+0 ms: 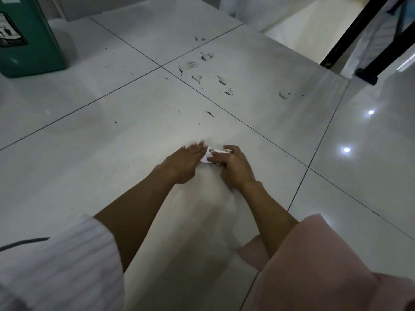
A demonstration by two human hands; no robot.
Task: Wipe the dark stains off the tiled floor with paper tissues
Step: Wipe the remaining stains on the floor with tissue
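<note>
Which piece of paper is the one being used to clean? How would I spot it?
Start at the green bin in the far corner, then come down the white tiled floor to the two hands. The tissue lies between them, small, white, crumpled and smudged dark, unlike the stains beyond.

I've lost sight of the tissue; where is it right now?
In the head view the paper tissue lies on the tiled floor at centre, between the left hand and right hand.
</note>
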